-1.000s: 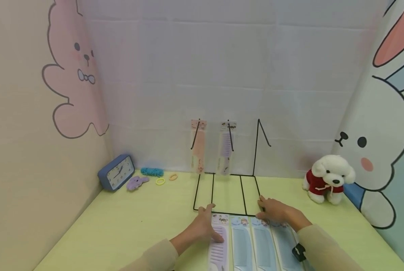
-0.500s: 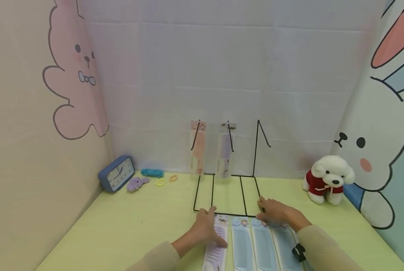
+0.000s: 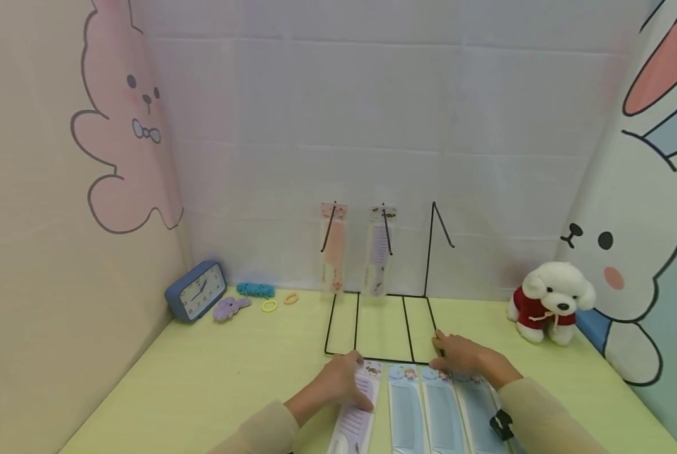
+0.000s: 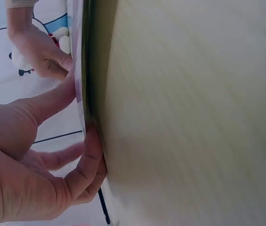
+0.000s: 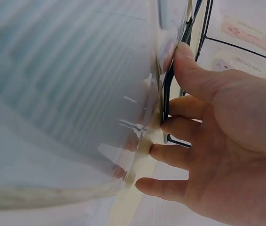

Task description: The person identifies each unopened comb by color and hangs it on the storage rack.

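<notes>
My left hand (image 3: 338,381) pinches a packaged purple comb (image 3: 351,429) on the table, thumb on its face; in the left wrist view the fingertips reach round the pack's edge. The pack lies slanted in front of the black wire rack (image 3: 408,328). At the rack's front right corner my right hand (image 3: 464,354) grips the wire, its thumb (image 5: 184,54) on one side and fingers on the other. Packaged blue combs (image 3: 408,413) lie side by side, partly under the right forearm. A pink comb (image 3: 334,258) and another purple comb (image 3: 379,252) hang on the rack's hooks.
The rack's right hook (image 3: 443,224) holds nothing. Back left are a blue clock (image 3: 199,290), a purple hair tie (image 3: 230,308), a teal coil (image 3: 255,289) and two small rings (image 3: 269,306). A white plush dog (image 3: 554,299) sits back right.
My left hand has turned the near end of the purple comb pack leftward, so it slants away from the blue ones. My right hand has stayed on the rack's corner.
</notes>
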### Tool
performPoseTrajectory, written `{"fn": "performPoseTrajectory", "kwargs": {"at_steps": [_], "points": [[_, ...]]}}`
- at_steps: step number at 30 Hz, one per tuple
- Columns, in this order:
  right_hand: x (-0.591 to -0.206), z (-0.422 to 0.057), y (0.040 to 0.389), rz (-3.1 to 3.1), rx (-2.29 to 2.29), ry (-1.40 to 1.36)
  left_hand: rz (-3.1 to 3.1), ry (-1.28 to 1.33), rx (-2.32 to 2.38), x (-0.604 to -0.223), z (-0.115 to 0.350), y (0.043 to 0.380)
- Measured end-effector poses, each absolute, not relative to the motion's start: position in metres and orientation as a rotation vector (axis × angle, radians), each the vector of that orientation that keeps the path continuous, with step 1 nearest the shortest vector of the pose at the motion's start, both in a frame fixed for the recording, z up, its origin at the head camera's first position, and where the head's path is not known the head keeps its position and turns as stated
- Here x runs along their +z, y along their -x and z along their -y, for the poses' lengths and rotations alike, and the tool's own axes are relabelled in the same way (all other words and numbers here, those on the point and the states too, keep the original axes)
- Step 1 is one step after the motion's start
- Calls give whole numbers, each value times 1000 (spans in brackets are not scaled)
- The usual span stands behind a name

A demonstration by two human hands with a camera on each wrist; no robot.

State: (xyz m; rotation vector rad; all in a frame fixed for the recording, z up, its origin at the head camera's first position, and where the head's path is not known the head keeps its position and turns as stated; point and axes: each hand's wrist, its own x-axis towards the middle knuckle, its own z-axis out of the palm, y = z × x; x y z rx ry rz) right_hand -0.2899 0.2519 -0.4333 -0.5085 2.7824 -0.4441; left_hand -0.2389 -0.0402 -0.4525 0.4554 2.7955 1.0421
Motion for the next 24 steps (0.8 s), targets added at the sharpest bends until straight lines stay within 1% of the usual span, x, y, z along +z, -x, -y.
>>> {"fn": "performPoseTrajectory", "kwargs": {"at_steps": [4, 12, 19, 24], "points": [[-434, -251, 289, -2796, -442, 518, -2638, -457, 1170, -451, 49, 244], [-433, -251, 289, -2789, -437, 533, -2295, -339, 1512, -453, 66, 246], [-433, -251, 291, -2764, -440, 507, -2325, -323, 1533, -459, 69, 245], [-433, -251, 291, -2765, -434, 495, -2200, -349, 1649, -456, 70, 243]]}}
